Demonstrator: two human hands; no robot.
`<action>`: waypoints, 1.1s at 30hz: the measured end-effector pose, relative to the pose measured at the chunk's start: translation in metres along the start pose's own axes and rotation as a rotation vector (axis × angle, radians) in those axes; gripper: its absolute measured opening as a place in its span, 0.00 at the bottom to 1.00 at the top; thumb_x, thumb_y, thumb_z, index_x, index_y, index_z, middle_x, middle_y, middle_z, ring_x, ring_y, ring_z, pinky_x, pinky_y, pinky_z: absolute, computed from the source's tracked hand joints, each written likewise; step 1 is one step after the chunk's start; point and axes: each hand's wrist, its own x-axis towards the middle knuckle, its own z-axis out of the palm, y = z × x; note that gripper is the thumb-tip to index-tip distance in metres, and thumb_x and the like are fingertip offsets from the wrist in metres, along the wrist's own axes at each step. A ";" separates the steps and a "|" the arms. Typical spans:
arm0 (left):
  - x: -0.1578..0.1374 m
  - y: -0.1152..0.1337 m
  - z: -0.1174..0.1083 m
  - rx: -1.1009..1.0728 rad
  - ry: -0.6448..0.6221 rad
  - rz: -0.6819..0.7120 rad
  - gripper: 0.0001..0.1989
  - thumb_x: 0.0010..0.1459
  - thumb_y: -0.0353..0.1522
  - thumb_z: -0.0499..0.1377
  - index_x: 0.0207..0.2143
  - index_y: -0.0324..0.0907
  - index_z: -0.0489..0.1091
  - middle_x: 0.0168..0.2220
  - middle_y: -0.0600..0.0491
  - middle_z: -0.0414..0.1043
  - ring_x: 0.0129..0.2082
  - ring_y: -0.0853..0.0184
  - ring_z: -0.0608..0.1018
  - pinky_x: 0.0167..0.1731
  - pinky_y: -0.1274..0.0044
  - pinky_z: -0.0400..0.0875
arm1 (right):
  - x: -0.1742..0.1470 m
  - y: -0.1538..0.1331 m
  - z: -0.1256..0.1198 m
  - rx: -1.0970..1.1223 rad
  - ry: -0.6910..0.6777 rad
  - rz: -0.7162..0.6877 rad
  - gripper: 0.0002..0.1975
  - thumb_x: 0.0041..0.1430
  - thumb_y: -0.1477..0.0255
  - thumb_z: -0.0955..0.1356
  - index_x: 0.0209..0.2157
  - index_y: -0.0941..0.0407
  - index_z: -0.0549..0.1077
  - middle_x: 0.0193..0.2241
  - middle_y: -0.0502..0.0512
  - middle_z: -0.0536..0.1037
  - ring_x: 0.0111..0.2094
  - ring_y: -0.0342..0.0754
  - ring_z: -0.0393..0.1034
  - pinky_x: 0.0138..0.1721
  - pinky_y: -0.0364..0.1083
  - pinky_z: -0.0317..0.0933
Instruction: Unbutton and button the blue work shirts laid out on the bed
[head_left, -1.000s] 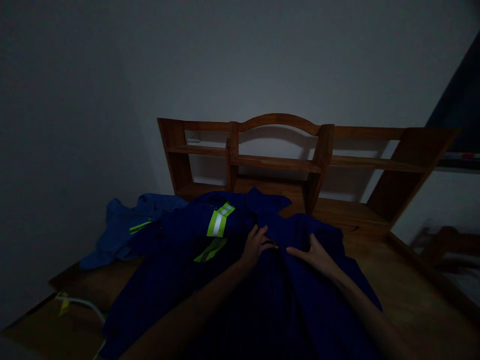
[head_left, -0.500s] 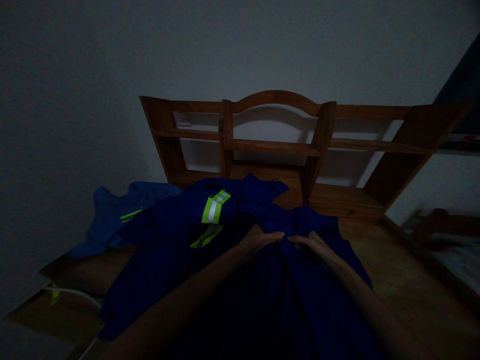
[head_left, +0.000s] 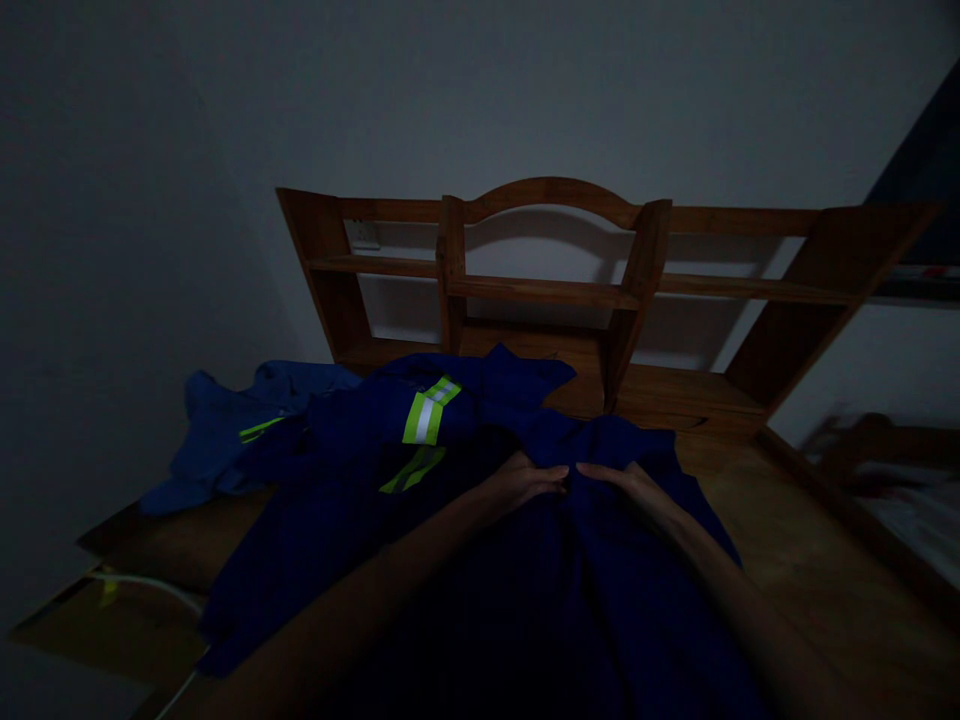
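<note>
A dark blue work garment [head_left: 480, 590] with yellow-green and silver reflective strips [head_left: 424, 418] lies spread over the wooden desk, its front part in deep shadow. Near its upper middle, my left hand [head_left: 531, 478] pinches the cloth between thumb and fingers. Just to the right, my right hand [head_left: 626, 485] grips the cloth too, its thumb pointing toward my left one. A narrow gap separates the two thumb tips. Whether a button or other fastener lies between them is too dark to tell.
Behind the garment stands a wooden shelf unit [head_left: 544, 292] against the wall. A lighter blue garment [head_left: 225, 430] lies at the left. The desk top [head_left: 780, 540] shows at the right, and a pale cable [head_left: 154, 583] runs at the lower left.
My right hand's fingers have curled further under the cloth, with the thumb now straight on top. My left hand and the garment stay nearly in place.
</note>
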 end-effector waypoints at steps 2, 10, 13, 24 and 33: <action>-0.001 0.001 0.001 0.007 0.006 -0.010 0.17 0.40 0.34 0.69 0.32 0.34 0.72 0.31 0.48 0.73 0.30 0.68 0.74 0.35 0.74 0.68 | 0.000 -0.001 0.001 -0.009 0.014 -0.026 0.16 0.41 0.61 0.73 0.29 0.58 0.74 0.28 0.56 0.78 0.30 0.51 0.72 0.30 0.47 0.66; -0.006 0.006 0.007 0.073 0.043 -0.002 0.22 0.40 0.33 0.68 0.39 0.36 0.71 0.37 0.46 0.74 0.34 0.65 0.76 0.36 0.73 0.69 | 0.000 -0.002 0.004 0.047 0.030 -0.100 0.19 0.39 0.63 0.74 0.33 0.59 0.74 0.33 0.57 0.77 0.34 0.53 0.72 0.34 0.48 0.67; -0.007 0.007 0.009 0.090 0.057 0.020 0.24 0.40 0.33 0.68 0.42 0.37 0.71 0.39 0.46 0.74 0.35 0.64 0.76 0.36 0.74 0.69 | 0.001 0.000 0.002 0.043 0.048 -0.101 0.18 0.39 0.64 0.74 0.33 0.59 0.74 0.33 0.56 0.77 0.34 0.52 0.72 0.34 0.47 0.67; 0.003 -0.003 -0.001 0.190 0.125 0.065 0.23 0.40 0.36 0.68 0.38 0.35 0.71 0.33 0.46 0.74 0.30 0.64 0.77 0.32 0.73 0.71 | -0.007 -0.014 0.013 -0.003 0.057 -0.070 0.17 0.39 0.62 0.74 0.29 0.59 0.74 0.29 0.56 0.77 0.31 0.51 0.72 0.32 0.47 0.66; 0.005 -0.001 -0.001 0.239 0.267 0.043 0.19 0.39 0.36 0.68 0.32 0.33 0.71 0.29 0.48 0.73 0.27 0.66 0.76 0.31 0.73 0.72 | -0.007 -0.014 0.018 -0.025 0.118 -0.136 0.20 0.37 0.64 0.75 0.34 0.58 0.72 0.35 0.55 0.76 0.35 0.50 0.71 0.36 0.46 0.66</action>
